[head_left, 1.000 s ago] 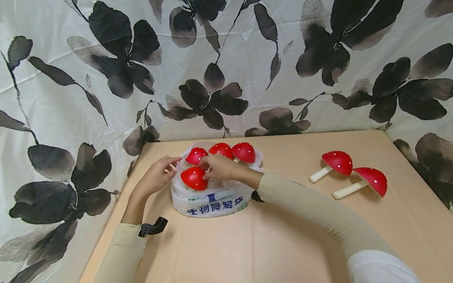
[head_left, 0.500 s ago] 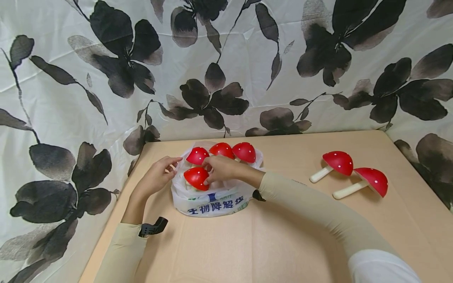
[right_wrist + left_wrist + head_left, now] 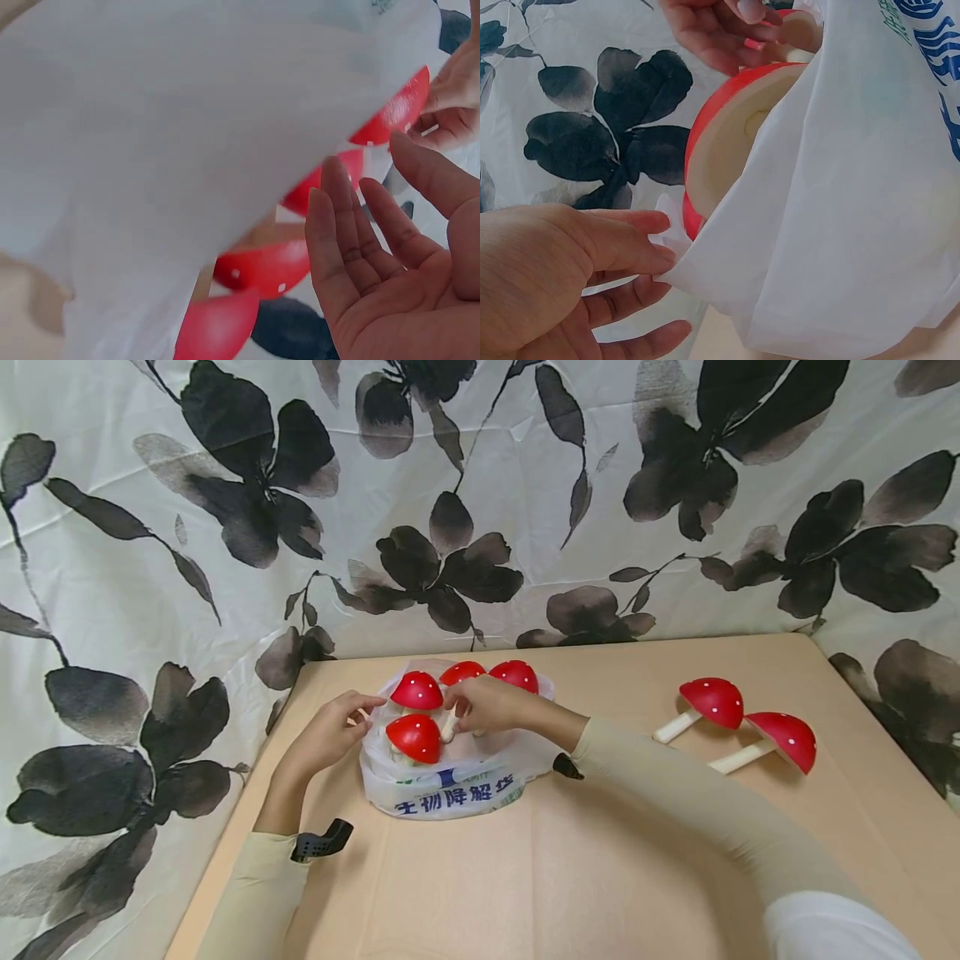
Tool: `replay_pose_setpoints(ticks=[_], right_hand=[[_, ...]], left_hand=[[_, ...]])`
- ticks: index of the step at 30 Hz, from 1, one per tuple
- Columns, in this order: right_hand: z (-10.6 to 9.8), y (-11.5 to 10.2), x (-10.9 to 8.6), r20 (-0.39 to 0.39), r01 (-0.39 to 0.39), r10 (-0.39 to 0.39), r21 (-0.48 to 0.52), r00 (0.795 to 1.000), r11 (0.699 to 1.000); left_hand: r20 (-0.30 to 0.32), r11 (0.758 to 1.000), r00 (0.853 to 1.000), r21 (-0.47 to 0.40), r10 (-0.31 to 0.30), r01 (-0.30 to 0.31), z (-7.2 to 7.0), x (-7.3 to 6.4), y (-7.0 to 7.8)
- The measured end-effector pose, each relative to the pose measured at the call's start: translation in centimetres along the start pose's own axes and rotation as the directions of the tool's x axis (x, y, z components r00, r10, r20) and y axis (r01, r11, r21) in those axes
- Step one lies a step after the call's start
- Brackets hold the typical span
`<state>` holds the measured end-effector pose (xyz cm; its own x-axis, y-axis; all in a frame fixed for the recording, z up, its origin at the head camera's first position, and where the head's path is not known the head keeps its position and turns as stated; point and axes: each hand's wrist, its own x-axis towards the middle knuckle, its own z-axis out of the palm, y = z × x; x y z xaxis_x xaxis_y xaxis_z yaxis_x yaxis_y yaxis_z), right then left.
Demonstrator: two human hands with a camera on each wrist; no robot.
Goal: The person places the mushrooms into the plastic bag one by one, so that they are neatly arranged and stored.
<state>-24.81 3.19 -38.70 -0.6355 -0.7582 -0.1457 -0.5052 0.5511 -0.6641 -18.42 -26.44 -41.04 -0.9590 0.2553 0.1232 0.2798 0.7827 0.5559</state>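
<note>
Several toy mushrooms with red, white-dotted caps stand in a white plastic bag (image 3: 480,785) with blue lettering. The front mushroom (image 3: 414,738) sits nearest the bag's printed side, another mushroom (image 3: 417,691) just behind it. My left hand (image 3: 333,731) is at the bag's left rim; in the left wrist view, the left fingers (image 3: 634,251) pinch the bag's edge, drawn to a point there. Over the bag's mouth is my right hand (image 3: 491,703), partly hiding the back caps. The right wrist view shows that hand (image 3: 405,277) with spread, relaxed fingers, holding nothing, beside the red caps (image 3: 262,266).
Two more toy mushrooms lie on their sides at the table's right, one mushroom (image 3: 712,702) behind the other mushroom (image 3: 783,742). The wooden table (image 3: 465,893) ends at the back against a white cloth (image 3: 525,510) with dark flowers.
My right hand has let go of the front mushroom and moved right, uncovering a pale stem. That mushroom shifted slightly and stays in the bag. The left hand stays at the rim.
</note>
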Motion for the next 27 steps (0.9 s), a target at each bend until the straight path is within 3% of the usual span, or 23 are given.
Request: replay_pose_setpoints(ticks=[13, 27], right_hand=[[-2.3, 1.8, -3.9, -0.094, -0.010, 0.001, -0.090, 0.996, 0.996], [-5.0, 4.9, -8.9, -0.186, -0.020, 0.019, 0.000, 0.982, 1.000]], left_hand=[[0.013, 1.000, 1.000, 0.017, 0.001, -0.001, -0.2, 0.0, 0.1], [0.025, 1.000, 1.000, 0.009, -0.010, 0.009, -0.2, 0.2, 0.2]])
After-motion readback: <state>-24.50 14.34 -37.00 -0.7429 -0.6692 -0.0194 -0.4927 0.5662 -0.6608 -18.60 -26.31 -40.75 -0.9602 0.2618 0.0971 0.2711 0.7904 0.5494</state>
